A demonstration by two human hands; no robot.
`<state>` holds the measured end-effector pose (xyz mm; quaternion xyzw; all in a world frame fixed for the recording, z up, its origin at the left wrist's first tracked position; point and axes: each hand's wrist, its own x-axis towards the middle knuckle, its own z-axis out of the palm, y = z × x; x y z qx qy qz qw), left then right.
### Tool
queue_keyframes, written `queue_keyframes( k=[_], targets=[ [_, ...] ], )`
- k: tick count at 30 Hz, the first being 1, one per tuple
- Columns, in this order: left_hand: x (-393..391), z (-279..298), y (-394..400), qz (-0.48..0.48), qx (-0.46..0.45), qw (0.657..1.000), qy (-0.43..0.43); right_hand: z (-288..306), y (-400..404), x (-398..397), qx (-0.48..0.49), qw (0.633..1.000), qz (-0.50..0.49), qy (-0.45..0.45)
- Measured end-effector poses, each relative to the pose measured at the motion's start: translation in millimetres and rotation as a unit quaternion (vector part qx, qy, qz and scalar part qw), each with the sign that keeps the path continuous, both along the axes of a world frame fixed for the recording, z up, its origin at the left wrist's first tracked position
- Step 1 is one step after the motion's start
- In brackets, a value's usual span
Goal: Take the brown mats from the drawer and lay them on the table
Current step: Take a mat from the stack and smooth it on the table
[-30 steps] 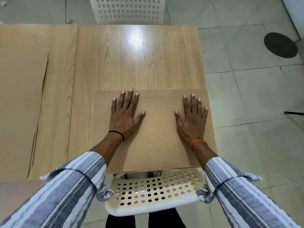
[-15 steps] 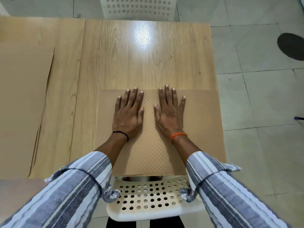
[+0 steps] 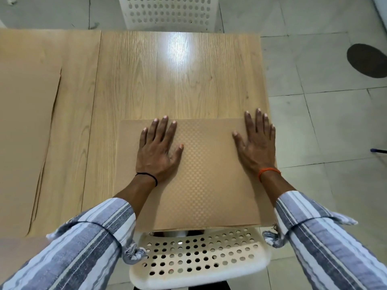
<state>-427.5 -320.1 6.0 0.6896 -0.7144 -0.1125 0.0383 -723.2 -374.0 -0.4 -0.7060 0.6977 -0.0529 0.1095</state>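
A brown mat [image 3: 209,174] with a fine checked texture lies flat on the near right part of the wooden bench [image 3: 178,80], its near edge hanging slightly over the bench's front edge above a white perforated chair seat [image 3: 199,260]. The left hand [image 3: 157,151] rests palm down on the mat's left half, fingers [image 3: 161,130] spread wide and flat, holding nothing, with a black band at the wrist. The right hand [image 3: 255,147] lies palm down at the mat's right edge, its fingers also splayed and flat, the tips reaching just past the mat's far edge onto the wood; an orange band circles that wrist. Both forearms wear striped grey and white sleeves. To the left, more brown mats [image 3: 23,143] lie on the bench, well apart from the hands. Another white perforated chair [image 3: 169,11] stands beyond the bench's far edge, on a tiled floor [image 3: 324,122].
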Motion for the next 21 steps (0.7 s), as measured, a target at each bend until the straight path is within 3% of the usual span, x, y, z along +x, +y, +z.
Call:
queue_keyframes(
  k=[6,21],
  targets=[
    [-1.6,2.4,0.6,0.002,0.001,1.000,-0.005,-1.2,12.5,-6.4,-0.002,1.000,0.002,-0.005],
    [-2.3,3.3,2.8,-0.005,0.004,1.000,-0.002,5.0,155.3,-21.5,-0.003,1.000,-0.005,0.015]
  ],
)
